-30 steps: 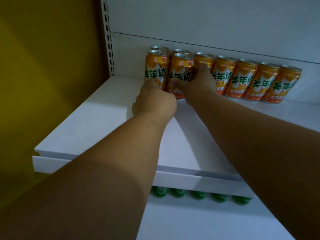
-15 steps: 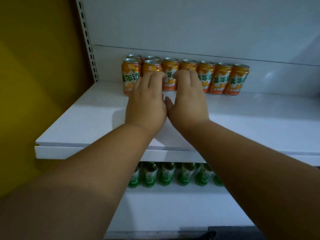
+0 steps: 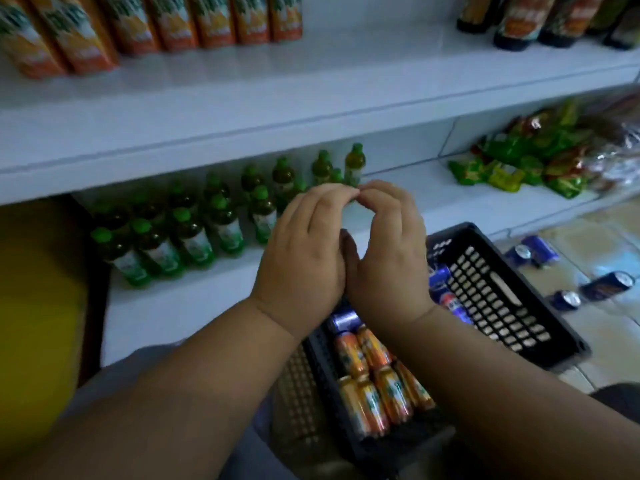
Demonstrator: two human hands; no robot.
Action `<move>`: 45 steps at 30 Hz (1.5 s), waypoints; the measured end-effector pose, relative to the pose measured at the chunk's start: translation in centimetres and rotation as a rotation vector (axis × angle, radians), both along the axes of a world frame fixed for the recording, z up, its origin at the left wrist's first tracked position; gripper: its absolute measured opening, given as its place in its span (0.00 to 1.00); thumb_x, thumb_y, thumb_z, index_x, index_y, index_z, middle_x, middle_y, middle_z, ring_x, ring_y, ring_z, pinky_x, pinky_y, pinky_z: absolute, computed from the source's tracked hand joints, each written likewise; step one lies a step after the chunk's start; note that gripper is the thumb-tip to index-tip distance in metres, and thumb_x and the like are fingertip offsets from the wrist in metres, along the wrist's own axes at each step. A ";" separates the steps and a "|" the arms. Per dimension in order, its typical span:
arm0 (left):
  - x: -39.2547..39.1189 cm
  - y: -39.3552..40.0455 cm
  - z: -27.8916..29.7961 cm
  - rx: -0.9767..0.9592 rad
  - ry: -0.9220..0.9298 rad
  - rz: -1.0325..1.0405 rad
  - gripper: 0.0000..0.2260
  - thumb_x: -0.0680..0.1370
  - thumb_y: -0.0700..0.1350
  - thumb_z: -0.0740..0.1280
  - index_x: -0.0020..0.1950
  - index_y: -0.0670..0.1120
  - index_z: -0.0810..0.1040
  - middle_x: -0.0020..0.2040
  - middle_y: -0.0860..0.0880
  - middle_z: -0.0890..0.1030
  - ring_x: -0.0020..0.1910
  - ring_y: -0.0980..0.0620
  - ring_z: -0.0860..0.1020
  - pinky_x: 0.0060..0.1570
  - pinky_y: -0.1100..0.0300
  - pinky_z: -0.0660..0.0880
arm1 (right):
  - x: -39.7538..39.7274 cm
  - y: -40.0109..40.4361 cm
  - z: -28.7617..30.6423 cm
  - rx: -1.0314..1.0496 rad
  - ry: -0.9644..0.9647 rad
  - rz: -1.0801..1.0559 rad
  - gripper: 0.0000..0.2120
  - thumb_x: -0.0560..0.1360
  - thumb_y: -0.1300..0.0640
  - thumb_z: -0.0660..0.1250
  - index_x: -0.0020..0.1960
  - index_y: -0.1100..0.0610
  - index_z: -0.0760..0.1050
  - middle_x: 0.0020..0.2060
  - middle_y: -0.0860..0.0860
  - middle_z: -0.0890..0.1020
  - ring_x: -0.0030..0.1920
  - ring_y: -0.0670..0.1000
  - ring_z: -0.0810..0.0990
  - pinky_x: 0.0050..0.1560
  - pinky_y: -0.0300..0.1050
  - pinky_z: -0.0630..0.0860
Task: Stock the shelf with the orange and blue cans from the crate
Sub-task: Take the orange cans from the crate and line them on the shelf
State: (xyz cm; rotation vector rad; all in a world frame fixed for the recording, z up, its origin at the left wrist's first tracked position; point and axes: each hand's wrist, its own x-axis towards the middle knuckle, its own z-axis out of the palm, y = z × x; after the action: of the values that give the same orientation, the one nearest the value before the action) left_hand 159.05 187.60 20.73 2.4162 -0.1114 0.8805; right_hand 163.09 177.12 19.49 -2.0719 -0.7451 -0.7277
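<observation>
A black plastic crate (image 3: 502,299) sits low at the centre right. Several orange cans (image 3: 377,386) lie in its near part and blue cans (image 3: 440,282) lie further back, partly hidden by my wrists. My left hand (image 3: 304,251) and my right hand (image 3: 388,251) hover side by side above the crate, thumbs together and bent fingertips meeting; neither holds anything. A row of orange cans (image 3: 138,26) stands on the white shelf (image 3: 242,109) at the top left.
Green-capped bottles (image 3: 180,230) fill the lower shelf behind my hands. Green and red snack packs (image 3: 519,161) lie on that shelf to the right. Dark bottles (image 3: 554,15) stand at the top right. Loose blue cans (image 3: 533,252) lie on the tiled floor beside the crate.
My hands have left the orange cans on the upper shelf and dropped down over the crate. The view has swung down and to the right, so the crate and floor now show.
</observation>
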 end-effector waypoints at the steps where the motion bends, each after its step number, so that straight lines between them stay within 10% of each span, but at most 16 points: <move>1: -0.3 -1.5 -1.2 -0.015 0.052 -0.022 0.20 0.72 0.28 0.67 0.64 0.37 0.76 0.60 0.39 0.79 0.60 0.44 0.75 0.65 0.51 0.71 | -0.5 -1.7 -1.3 -0.019 0.042 -0.015 0.18 0.68 0.70 0.73 0.57 0.70 0.77 0.57 0.65 0.79 0.59 0.65 0.79 0.58 0.64 0.75; 13: -0.6 -9.8 -14.7 -0.094 0.568 -0.068 0.18 0.75 0.37 0.69 0.64 0.45 0.75 0.59 0.46 0.78 0.59 0.48 0.72 0.58 0.61 0.66 | -2.0 -11.8 -15.2 -0.289 0.454 -0.066 0.19 0.71 0.62 0.72 0.61 0.63 0.74 0.58 0.58 0.77 0.57 0.58 0.76 0.58 0.51 0.73; 20: -2.6 -8.5 -20.4 -0.239 1.089 0.034 0.11 0.81 0.42 0.64 0.64 0.50 0.74 0.57 0.52 0.77 0.53 0.52 0.77 0.49 0.59 0.75 | -1.1 -13.9 -23.9 -0.945 1.308 0.116 0.30 0.73 0.45 0.73 0.69 0.54 0.68 0.56 0.55 0.77 0.48 0.55 0.77 0.40 0.44 0.73; 24: -0.8 -8.3 -21.0 -0.378 1.153 0.105 0.10 0.84 0.46 0.59 0.64 0.52 0.74 0.57 0.51 0.78 0.52 0.52 0.77 0.41 0.64 0.72 | -0.4 -11.6 -27.4 -1.070 1.335 0.194 0.33 0.74 0.45 0.73 0.72 0.57 0.67 0.64 0.58 0.77 0.61 0.58 0.77 0.51 0.47 0.75; 33: 1.5 -8.8 -22.9 -0.885 1.257 0.267 0.08 0.82 0.48 0.63 0.58 0.50 0.78 0.54 0.50 0.81 0.55 0.52 0.80 0.62 0.48 0.77 | -1.4 -6.5 -34.1 -1.209 1.295 0.370 0.32 0.75 0.50 0.70 0.76 0.54 0.63 0.68 0.58 0.73 0.65 0.60 0.74 0.60 0.54 0.77; 45: 1.7 -8.5 -22.7 -0.949 1.276 0.234 0.07 0.82 0.46 0.62 0.45 0.51 0.76 0.52 0.48 0.82 0.53 0.48 0.80 0.61 0.49 0.77 | 0.2 -9.9 -31.1 -0.535 1.449 0.030 0.26 0.72 0.48 0.71 0.65 0.57 0.67 0.51 0.52 0.81 0.50 0.54 0.80 0.42 0.46 0.74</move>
State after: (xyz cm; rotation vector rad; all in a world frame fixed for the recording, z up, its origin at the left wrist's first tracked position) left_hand 160.73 179.05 -1.93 1.6416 0.8587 -0.5647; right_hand 163.28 167.23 -11.63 -2.3200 -0.0805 1.0877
